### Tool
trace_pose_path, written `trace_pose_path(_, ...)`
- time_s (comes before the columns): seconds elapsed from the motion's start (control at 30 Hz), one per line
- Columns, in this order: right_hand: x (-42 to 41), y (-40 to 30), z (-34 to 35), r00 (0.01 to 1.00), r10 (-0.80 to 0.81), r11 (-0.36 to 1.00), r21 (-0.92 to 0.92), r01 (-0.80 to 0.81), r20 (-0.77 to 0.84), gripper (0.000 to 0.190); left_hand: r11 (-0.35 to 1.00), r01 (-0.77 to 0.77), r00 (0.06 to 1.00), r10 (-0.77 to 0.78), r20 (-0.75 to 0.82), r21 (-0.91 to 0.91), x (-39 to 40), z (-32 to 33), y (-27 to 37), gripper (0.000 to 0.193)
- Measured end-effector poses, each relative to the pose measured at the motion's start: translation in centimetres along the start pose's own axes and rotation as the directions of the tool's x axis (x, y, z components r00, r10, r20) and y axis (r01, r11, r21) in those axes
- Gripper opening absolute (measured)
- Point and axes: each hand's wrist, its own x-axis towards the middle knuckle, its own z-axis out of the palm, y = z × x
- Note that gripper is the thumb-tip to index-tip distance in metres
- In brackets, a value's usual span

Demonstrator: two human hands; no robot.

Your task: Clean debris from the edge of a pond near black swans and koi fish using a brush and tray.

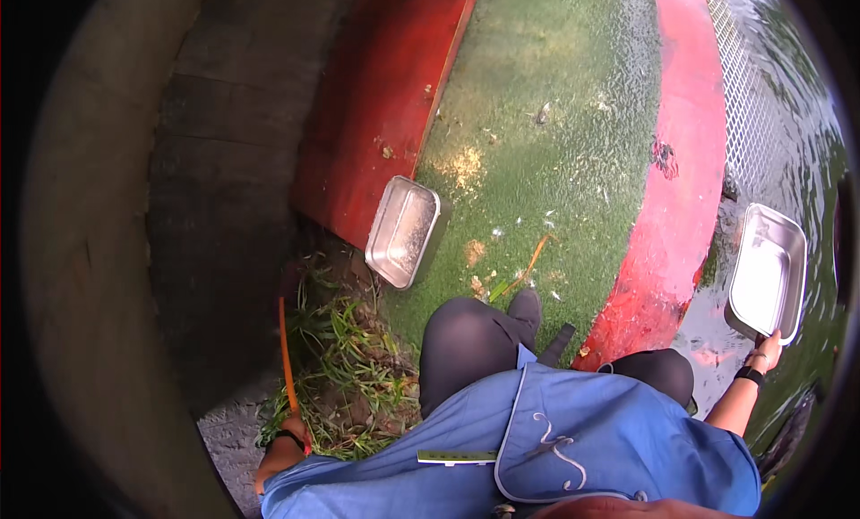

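At the right, my right hand (769,352) grips the near rim of a rectangular metal pan (766,277), held over the water beside the red border. Low on the left, my left hand (294,430) is by an upright orange stick or strip (287,351); whether the fingers close on it cannot be told. A second metal pan (403,233), with bits of residue inside, rests at the edge of the green turf (537,163), against the red board's corner. Yellowish crumbs (463,166) and white feathers lie scattered on the turf.
A red board (383,102) lies left of the turf, and a red border (685,149) runs along its right. Beyond are white mesh (746,109) and water (786,69). Grassy plants (356,378) grow between my left hand and knee. Dark paving (222,183) spans the left.
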Motion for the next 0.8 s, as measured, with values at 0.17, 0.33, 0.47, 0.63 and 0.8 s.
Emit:
trace_pose_path(0.17, 0.2, 1.3, -3.0, 0.998, 0.007, 0.991, -0.129, -0.015, -0.064, 0.030, 0.998, -0.060, 0.904, 0.058, 0.424, -0.008, 3.3, 1.2, 4.1, 0.066)
trace_pose_path(0.33, -0.7, 5.3, -7.3, 0.983, 0.109, 0.990, -0.077, -0.121, -0.144, 0.031, 0.827, -0.524, 0.824, 0.553, 0.127, -0.202, -3.1, 5.4, 19.3, 0.063)
trace_pose_path(0.47, -1.6, 7.6, -9.5, 0.947, 0.223, 0.973, -0.013, -0.232, -0.231, 0.024, 0.748, -0.661, 0.728, 0.661, 0.182, -0.070, -6.3, 7.5, 30.9, 0.062)
trace_pose_path(0.63, -2.7, 7.8, -13.2, 0.918, 0.265, 0.961, -0.001, -0.278, -0.295, 0.031, 0.623, -0.715, 0.687, 0.710, 0.155, 0.316, -9.4, 8.4, 36.4, 0.068)
trace_pose_path(0.8, 1.0, 9.9, -14.7, 0.933, 0.211, 0.963, -0.103, -0.250, -0.292, 0.034, 0.736, -0.568, 0.814, 0.568, 0.121, 0.367, -9.0, 4.7, 29.0, 0.066)
